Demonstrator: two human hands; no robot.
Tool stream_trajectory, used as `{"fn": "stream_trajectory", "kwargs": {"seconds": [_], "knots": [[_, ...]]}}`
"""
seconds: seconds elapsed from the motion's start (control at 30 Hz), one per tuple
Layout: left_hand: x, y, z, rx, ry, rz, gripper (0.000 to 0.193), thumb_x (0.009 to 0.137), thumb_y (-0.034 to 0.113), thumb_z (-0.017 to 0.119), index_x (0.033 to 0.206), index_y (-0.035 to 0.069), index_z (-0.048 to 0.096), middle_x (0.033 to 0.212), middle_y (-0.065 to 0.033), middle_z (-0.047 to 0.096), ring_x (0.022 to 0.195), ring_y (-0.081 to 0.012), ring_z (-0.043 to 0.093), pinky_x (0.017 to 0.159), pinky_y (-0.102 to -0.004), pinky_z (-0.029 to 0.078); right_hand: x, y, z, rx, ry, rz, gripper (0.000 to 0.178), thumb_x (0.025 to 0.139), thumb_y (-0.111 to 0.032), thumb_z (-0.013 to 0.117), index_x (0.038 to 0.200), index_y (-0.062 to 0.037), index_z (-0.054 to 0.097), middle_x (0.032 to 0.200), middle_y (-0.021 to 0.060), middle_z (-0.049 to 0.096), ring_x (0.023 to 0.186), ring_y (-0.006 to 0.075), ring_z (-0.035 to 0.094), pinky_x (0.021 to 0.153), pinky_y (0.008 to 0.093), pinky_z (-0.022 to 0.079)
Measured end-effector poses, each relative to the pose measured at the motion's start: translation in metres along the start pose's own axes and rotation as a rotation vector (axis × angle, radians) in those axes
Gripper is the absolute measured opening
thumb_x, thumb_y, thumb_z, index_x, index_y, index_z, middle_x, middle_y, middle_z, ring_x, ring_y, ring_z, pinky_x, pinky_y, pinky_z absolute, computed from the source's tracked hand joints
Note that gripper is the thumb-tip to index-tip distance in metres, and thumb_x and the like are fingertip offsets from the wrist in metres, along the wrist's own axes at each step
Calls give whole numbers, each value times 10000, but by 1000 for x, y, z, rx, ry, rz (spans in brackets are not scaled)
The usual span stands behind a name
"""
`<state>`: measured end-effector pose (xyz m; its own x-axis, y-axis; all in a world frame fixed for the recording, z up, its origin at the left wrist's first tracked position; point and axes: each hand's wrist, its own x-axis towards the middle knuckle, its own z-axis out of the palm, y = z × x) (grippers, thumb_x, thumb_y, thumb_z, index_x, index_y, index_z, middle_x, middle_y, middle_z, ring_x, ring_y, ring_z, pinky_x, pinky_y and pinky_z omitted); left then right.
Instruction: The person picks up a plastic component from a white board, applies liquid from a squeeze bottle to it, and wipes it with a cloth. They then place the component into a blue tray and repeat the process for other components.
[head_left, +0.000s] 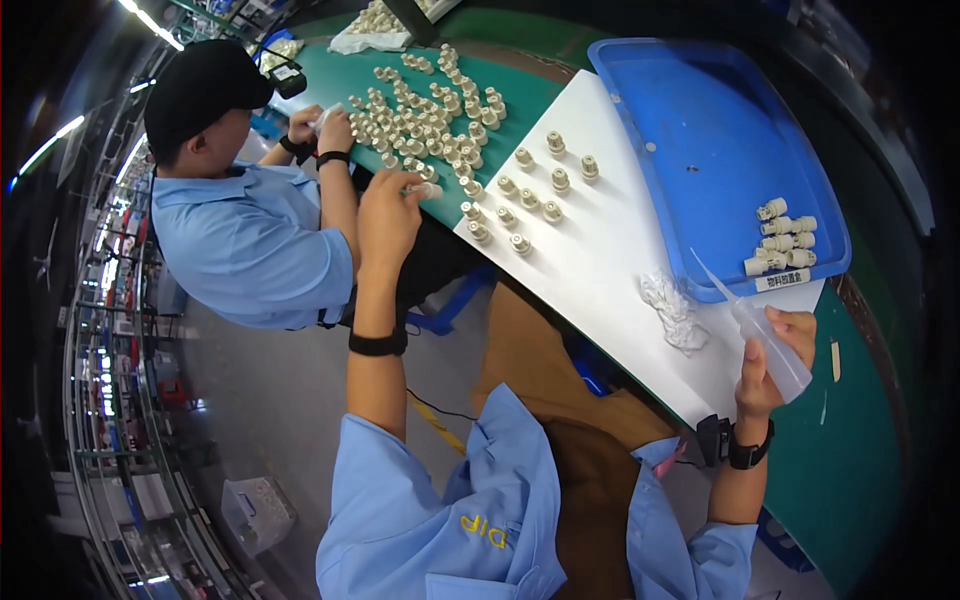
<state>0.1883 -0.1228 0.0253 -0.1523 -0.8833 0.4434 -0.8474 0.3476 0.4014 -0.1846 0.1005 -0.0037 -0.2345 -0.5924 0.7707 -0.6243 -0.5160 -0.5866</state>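
My left hand (390, 222) is at the near edge of the green table, its fingers pinched on a small cream plastic connector (430, 190). Many more cream ribbed connectors (420, 125) stand crowded on the green surface just beyond it. A looser group of connectors (530, 198) stands upright on the white sheet to the right. My right hand (768, 368) is wrapped round a translucent squeeze bottle (783, 372). Its long thin nozzle points up and left, over the near corner of the blue tray (690, 150).
Several connectors lie stacked in the tray's near right corner. A crumpled white cloth (673, 312) rests on the white sheet (610, 290). On the left, a co-worker (250, 220) in a blue shirt and black cap handles a whitish item. A clear bin (258, 512) stands on the floor.
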Motion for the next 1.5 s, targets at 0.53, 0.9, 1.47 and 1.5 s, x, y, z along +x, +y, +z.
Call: {"fn": "stream_trajectory", "kwargs": {"seconds": [0.53, 0.9, 1.47, 1.5], "knots": [[7, -17, 42, -6, -102, 128, 277, 706, 13, 633, 978, 3, 583, 956, -164, 577, 870, -347, 562, 723, -368, 464, -3, 30, -16, 140, 343, 248, 280, 806, -139, 618, 1036, 5, 546, 1039, 149, 508, 799, 150, 515, 511, 192, 412], [-29, 177, 33, -536, -531, 145, 243, 792, 54, 638, 1026, 12, 589, 891, -30, 606, 696, -90, 516, 593, -216, 417, 1, 47, -50, 269, 707, 305, 263, 818, -115, 608, 1034, 17, 534, 1032, 157, 558, 653, 138, 505, 558, 253, 426], [-31, 321, 181, -451, -753, 559, 246, 767, 121, 631, 980, -1, 615, 862, -161, 602, 771, -298, 582, 710, -356, 454, 3, 46, -63, 167, 723, 287, 246, 801, -88, 627, 1003, -15, 508, 979, 127, 527, 623, 106, 516, 525, 214, 446], [-31, 321, 178, -400, -785, 556, 246, 770, 112, 621, 992, 6, 612, 866, -159, 596, 782, -302, 581, 716, -361, 454, 1, 46, -63, 139, 699, 281, 248, 800, -87, 629, 1003, -15, 505, 972, 126, 528, 626, 104, 518, 527, 213, 449]]}}
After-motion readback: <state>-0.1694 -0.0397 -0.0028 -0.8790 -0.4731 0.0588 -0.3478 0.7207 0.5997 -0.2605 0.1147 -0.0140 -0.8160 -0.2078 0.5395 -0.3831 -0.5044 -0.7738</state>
